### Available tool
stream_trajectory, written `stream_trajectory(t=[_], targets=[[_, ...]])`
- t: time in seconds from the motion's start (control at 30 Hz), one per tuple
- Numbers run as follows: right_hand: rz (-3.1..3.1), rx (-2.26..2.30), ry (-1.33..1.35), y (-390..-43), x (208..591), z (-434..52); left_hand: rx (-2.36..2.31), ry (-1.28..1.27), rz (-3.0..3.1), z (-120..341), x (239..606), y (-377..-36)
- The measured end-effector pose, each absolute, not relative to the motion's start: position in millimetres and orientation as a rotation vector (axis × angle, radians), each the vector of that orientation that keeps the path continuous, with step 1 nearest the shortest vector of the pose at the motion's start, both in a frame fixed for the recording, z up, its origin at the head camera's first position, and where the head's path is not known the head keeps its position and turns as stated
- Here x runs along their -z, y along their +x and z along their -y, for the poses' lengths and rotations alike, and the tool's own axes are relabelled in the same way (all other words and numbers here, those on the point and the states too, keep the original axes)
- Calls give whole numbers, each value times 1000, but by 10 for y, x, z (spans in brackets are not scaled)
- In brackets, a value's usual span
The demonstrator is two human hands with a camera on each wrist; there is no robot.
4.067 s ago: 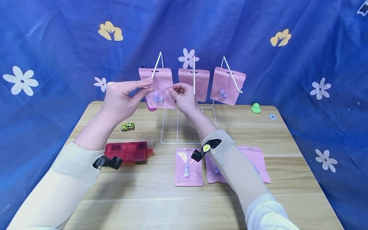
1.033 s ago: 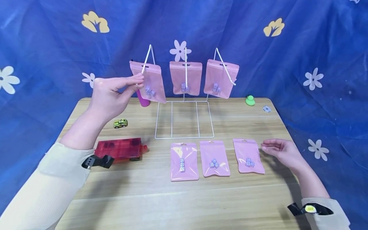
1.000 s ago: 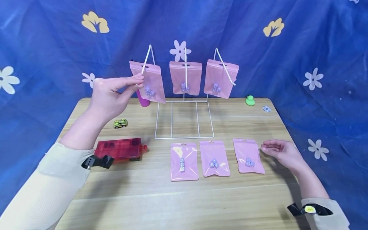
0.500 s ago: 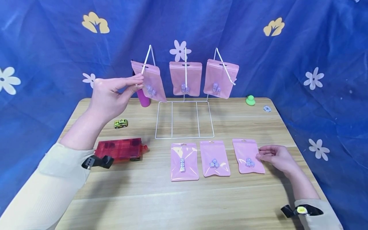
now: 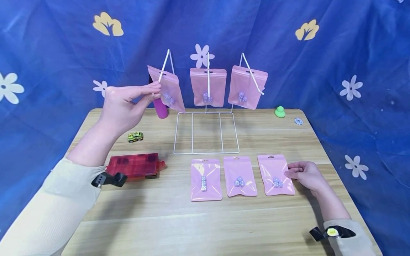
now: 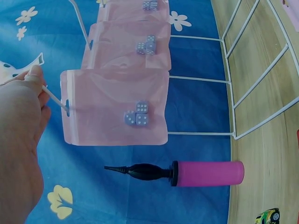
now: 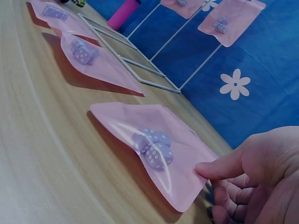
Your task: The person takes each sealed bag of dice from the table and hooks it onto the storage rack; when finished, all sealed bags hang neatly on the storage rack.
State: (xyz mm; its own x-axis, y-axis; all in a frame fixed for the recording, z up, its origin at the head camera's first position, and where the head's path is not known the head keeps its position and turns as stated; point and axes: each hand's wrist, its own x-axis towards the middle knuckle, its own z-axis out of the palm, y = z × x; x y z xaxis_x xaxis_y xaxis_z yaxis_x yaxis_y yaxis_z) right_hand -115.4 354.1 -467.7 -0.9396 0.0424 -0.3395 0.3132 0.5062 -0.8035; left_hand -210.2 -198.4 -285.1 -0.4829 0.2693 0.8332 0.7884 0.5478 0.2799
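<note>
At the left of the white wire rack (image 5: 192, 133), my left hand (image 5: 123, 106) pinches the tip of a hook (image 6: 56, 99) between thumb and fingers. A pink zip bag (image 6: 100, 95) with purple dice hangs from that hook, turned at an angle. Two similar bags hang from the middle and right hooks. My right hand (image 5: 309, 176) pinches the right edge of the rightmost pink zip bag (image 7: 124, 114) on the table, thumb on top and fingers underneath. Dice (image 7: 156, 151) show through its film, and light glints on its creases.
Two more pink bags, one on the left (image 5: 196, 193) and one in the middle (image 5: 231, 169), lie in a row. A red see-through toy trailer (image 5: 134, 166), small toy car (image 5: 135, 137), magenta hand pump (image 6: 210, 173), green duck (image 5: 280, 112) and poker chip (image 5: 298, 121) stand around.
My right hand left the hanging left bag, went down right and took hold of the rightmost table bag. That bag shifted slightly. My left hand stayed at the hook while its bag turned.
</note>
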Motion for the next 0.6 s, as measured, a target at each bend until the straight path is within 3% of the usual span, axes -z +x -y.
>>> stream_trajectory(t=[0.6], targets=[[-2343, 1657, 116, -1110, 4617, -3644, 865, -851, 2017, 1972, 2843, -2101]])
